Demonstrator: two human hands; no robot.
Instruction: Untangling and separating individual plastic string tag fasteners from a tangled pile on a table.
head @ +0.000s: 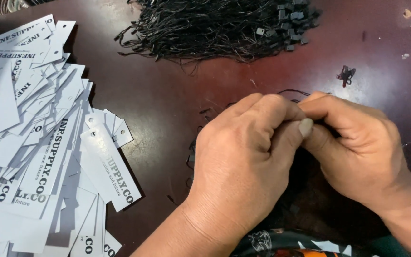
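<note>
Both hands meet over a dark reddish-brown tabletop (pixel 177 95), fingertips pressed together. The left hand (pixel 241 166) is curled, its thumb and forefinger pinched against the fingertips of the right hand (pixel 357 147), which is also clenched in a pinch. A thin black string (pixel 292 91) loops out just above the pinched fingers; what part of it lies between the fingertips is hidden by the knuckles.

Well beyond the fingers, at the far edge of the view, lies a tangled heap of black cords with small square plastic ends (pixel 224 26), matte and wiry. A short stretch of bare, glossy table separates that heap from the knuckles. Far to the left of the fingers, a loose pile of white card hang tags (pixel 39 143) spreads out, flat rectangles with punched holes and dark print, overlapping at all angles. Bare table lies between its nearest tag and the left wrist. To the upper right of the fingers sits a small dark scrap of thread (pixel 346 74).
</note>
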